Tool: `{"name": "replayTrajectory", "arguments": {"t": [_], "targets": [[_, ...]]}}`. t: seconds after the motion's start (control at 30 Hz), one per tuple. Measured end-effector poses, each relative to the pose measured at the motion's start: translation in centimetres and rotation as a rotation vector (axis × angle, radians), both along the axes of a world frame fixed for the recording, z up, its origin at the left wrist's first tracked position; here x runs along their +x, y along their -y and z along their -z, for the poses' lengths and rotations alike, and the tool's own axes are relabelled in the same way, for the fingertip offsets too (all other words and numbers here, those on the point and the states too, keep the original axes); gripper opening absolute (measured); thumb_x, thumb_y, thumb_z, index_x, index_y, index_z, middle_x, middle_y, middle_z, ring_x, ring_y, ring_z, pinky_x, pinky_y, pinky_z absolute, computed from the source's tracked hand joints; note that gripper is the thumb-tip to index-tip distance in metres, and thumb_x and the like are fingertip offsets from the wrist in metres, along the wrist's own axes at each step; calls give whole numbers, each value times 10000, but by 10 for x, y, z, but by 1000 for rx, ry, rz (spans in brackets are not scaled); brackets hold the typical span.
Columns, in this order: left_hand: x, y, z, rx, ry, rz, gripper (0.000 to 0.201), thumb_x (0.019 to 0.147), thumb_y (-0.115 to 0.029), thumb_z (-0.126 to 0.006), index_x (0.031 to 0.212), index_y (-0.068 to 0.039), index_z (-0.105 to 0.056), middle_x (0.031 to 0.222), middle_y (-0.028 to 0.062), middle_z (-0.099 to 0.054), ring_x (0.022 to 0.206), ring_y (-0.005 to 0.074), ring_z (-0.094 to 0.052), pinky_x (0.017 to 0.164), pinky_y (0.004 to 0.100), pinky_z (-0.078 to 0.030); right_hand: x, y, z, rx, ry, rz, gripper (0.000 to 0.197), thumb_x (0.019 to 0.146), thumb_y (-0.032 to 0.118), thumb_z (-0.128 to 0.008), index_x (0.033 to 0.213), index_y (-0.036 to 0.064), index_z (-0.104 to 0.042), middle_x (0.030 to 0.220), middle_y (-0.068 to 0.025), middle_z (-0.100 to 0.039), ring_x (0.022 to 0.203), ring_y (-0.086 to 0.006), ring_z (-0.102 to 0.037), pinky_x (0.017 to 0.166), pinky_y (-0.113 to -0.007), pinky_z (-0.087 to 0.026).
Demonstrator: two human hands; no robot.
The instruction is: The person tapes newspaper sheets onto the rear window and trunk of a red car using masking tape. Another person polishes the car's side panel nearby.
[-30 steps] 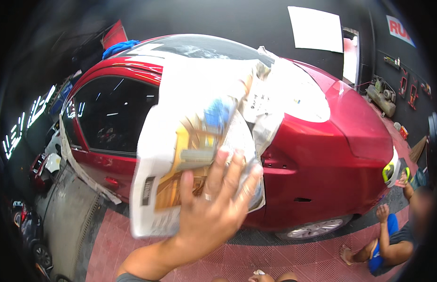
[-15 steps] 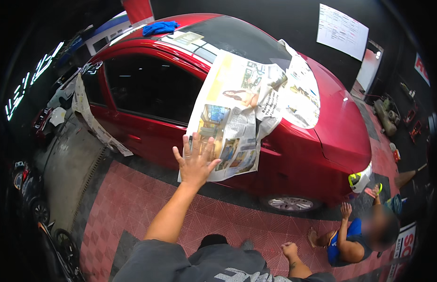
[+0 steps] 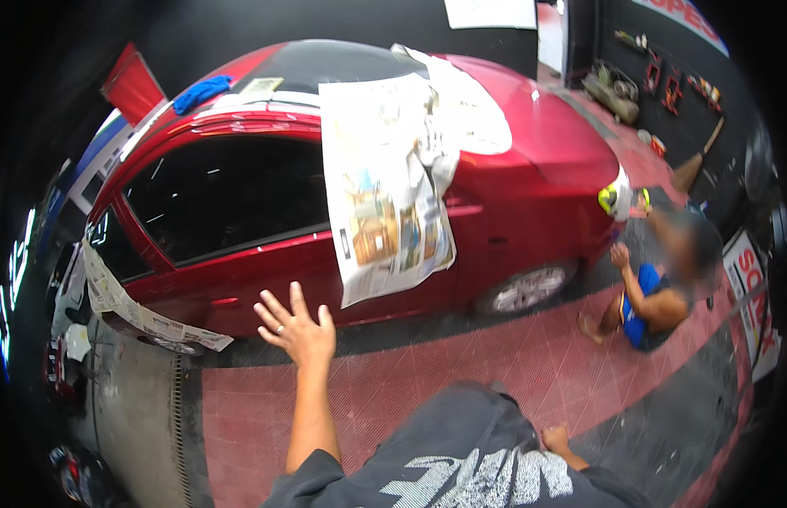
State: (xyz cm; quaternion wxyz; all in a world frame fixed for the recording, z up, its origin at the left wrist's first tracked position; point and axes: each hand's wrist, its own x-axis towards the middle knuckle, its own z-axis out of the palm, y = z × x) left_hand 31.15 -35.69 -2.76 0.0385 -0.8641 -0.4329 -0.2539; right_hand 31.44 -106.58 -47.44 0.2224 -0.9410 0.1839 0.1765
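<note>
My left hand (image 3: 299,332) is raised with its fingers spread, and nothing is in it. Just beyond it, newspaper sheets (image 3: 372,195) hang over the front door and windscreen corner of a red car (image 3: 529,199). I see a gap between the hand and the paper's lower edge. My right hand (image 3: 558,439) is low beside my body, curled into a loose fist; no held thing shows. More newspaper (image 3: 152,320) covers the car's rear side, and another sheet (image 3: 470,102) lies across the windscreen base and bonnet.
A person (image 3: 656,300) squats by the car's front corner, one hand near a yellow-and-white item (image 3: 615,196) at the headlight. On the roof lies a blue cloth (image 3: 202,94). Red floor tiles (image 3: 393,372) run along the car. A broom (image 3: 696,161) leans by the wall.
My left hand has come away from the newspaper and is now in the air. The view has turned, and the squatting person's hands have moved closer to the headlight.
</note>
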Motion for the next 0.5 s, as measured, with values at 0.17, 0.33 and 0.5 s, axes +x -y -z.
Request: {"name": "replayTrajectory", "arguments": {"t": [0.17, 0.33, 0.5], "targets": [[-119, -78, 39, -174, -100, -42, 807, 968, -413, -833, 1683, -205, -521, 1836, 312, -242, 1722, 528, -143, 1319, 742, -213, -72, -138, -36, 121, -68, 101, 824, 863, 431, -922, 1454, -53, -614, 1254, -351, -776, 1194, -513, -753, 1018, -554, -584], [-160, -75, 113, -548, -164, 450, 549, 969, -380, -831, 1438, -107, -746, 1543, 244, -665, 1463, 427, -615, 1210, 585, -486, -106, -83, -55, 53, -166, 65, 568, 949, 282, -890, 1354, -69, -702, 1177, -236, -828, 1119, -328, -799, 965, -455, -610], [-143, 31, 132, -1140, -138, 868, 552, 989, -405, -852, 1443, -105, -764, 1396, 200, -776, 1290, 348, -760, 1084, 474, -605, -94, -163, -142, 623, -21, 46, 228, 1053, 107, -779, 1236, -19, -731, 1012, -62, -769, 905, -165, -732, 812, -361, -598]]}}
